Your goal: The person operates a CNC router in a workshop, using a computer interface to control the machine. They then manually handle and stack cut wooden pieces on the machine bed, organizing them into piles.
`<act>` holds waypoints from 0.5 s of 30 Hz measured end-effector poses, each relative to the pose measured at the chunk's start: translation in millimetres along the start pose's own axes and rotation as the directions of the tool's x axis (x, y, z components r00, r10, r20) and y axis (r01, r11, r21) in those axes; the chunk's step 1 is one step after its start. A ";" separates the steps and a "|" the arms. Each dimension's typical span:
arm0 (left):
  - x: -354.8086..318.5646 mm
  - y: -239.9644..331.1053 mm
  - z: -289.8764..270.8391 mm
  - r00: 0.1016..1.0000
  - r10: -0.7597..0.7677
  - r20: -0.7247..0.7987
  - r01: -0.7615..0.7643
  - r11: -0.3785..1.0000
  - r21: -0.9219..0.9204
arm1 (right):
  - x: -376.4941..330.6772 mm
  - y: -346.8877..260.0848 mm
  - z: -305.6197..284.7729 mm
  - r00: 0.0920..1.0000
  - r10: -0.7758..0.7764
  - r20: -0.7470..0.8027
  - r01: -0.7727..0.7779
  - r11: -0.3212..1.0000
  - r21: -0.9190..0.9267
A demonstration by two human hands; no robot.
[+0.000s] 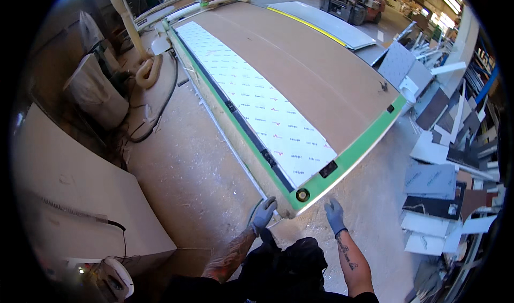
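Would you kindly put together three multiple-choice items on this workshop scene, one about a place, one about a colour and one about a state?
1. Where does the white printed sheet lie on the long machine table?
A. Along its left side
B. Across its far end
C. Hanging off its right edge

2. What colour is the table's border at the near end?
A. Red
B. Green
C. Yellow

3. How is the left hand?
A. Raised high above the table
B. In a pocket
C. Gloved, at the table's near corner

Answers:
1 A, since the sheet runs beside the left edge, with bare brown board to its right.
2 B, since the end strip is plainly green.
3 C, since the grey glove rests at the corner, with the right hand apart beside it.
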State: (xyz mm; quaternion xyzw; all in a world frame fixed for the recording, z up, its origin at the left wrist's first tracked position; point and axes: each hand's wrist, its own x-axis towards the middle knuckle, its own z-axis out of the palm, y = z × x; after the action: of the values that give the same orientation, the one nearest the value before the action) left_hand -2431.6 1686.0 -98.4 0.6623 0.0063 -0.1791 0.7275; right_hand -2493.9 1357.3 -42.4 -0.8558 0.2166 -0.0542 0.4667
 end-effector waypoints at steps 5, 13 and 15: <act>78.5 30.5 76.5 0.970 -0.098 -0.223 0.074 0.991 -0.113 | 151.1 -61.3 3.6 0.989 -0.140 0.056 0.139 0.990 0.017; 112.9 58.4 145.2 0.868 -0.097 -0.486 0.098 0.995 -0.025 | 281.1 -33.3 0.8 0.942 -0.289 0.173 0.331 0.888 -0.318; 124.8 64.4 171.8 0.796 -0.060 -0.603 0.086 0.996 0.014 | 291.2 -30.9 -4.4 0.940 -0.272 0.205 0.329 0.881 -0.339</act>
State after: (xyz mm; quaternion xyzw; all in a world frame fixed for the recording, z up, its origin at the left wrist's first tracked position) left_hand -2336.7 1492.4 -46.2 0.6988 0.2587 0.0124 0.6668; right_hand -2223.1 1245.7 -46.4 -0.9528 0.0511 -0.0195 0.2986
